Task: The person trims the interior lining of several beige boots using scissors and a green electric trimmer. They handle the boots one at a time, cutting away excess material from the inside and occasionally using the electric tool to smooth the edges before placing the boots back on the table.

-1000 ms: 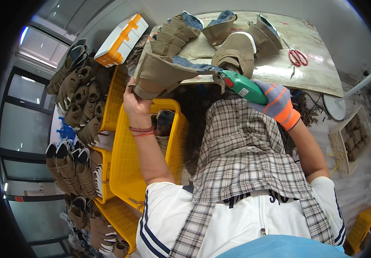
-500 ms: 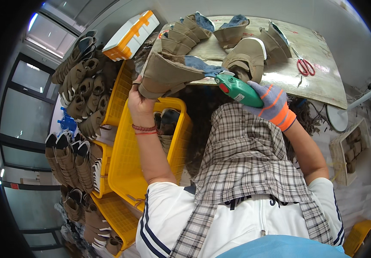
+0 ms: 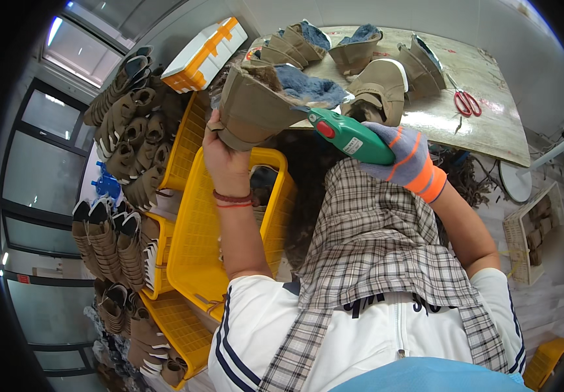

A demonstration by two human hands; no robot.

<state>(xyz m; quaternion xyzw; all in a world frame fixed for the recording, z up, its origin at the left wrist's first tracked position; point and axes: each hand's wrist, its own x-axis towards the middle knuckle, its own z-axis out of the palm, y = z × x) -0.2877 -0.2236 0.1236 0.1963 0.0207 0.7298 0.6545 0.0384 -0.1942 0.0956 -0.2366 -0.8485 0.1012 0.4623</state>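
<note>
My left hand point(image 3: 226, 153), bare with red bracelets on the wrist, is closed on the lower edge of a brown shoe upper point(image 3: 249, 111). Blue fuzzy lining point(image 3: 311, 85) spills from its top. In a grey and orange striped glove, my right hand point(image 3: 399, 153) grips green electric scissors point(image 3: 357, 136) with a red button. Their dark tip meets the right edge of the upper, near the lining. Behind it on the table, a second brown upper point(image 3: 381, 85) with a white edge lies close to the tool.
On the worktable point(image 3: 491, 124) are more uppers point(image 3: 419, 65) and red-handled scissors point(image 3: 466, 102). A yellow basket point(image 3: 194, 261) stands below my left arm. Stacked uppers point(image 3: 105, 242) fill the left side, near a white foam box point(image 3: 207, 55). A pale crate point(image 3: 533, 232) stands right.
The electric scissors have moved left, to the upper's edge. The upper has tilted, and its blue lining now lies more spread out behind the tool.
</note>
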